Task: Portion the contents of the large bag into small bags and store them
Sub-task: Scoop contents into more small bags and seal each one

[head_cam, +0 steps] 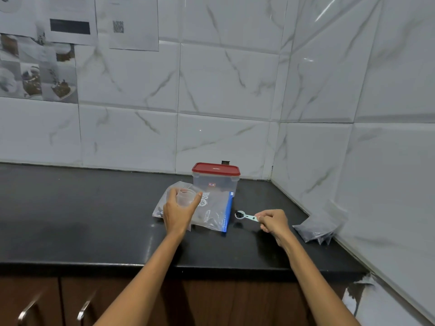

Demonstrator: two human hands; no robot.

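Cabinet doors (47, 302) with metal handles sit nearest, under the black counter (94, 231). Right hand (274, 221) pinches the handle of a small measuring spoon (246, 216), its bowl holding dark material above the counter. Left hand (177, 211) curls its grip around a clear small cup (187, 196) over the large bag (211, 211), which lies flat, blue-edged. Filled small bags (317, 229) lean against the right wall. Behind the large bag stands a red-lidded container (215, 180), near the tiled wall.
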